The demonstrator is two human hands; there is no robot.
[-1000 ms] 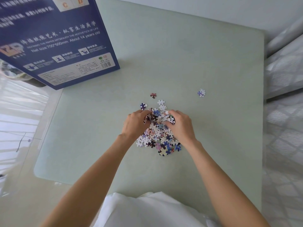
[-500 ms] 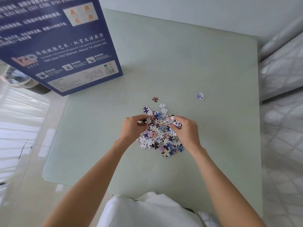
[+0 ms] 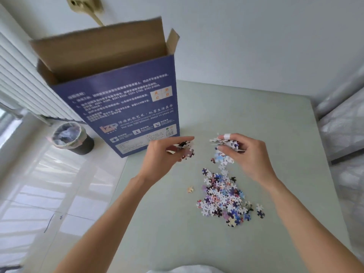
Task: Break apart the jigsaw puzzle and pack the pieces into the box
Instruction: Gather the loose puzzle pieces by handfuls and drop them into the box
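A tall blue puzzle box [image 3: 126,107] stands upright at the table's far left corner, its brown top flaps open. A heap of loose jigsaw pieces [image 3: 222,196] lies on the pale green table [image 3: 256,119]. My left hand [image 3: 163,154] is raised above the table and grips a handful of pieces just right of the box's lower corner. My right hand [image 3: 250,152], also raised, holds another bunch, and several pieces hang or drop from it toward the heap. A single beige piece [image 3: 190,189] lies left of the heap.
A dark waste bin [image 3: 72,138] with a liner stands on the floor left of the box. A white radiator [image 3: 29,89] runs along the left wall. Grey cushioned furniture [image 3: 344,125] borders the table on the right.
Both hands have lifted off the heap, each carrying pieces, and moved up toward the box. The view has tilted up, so the box's open top now shows.
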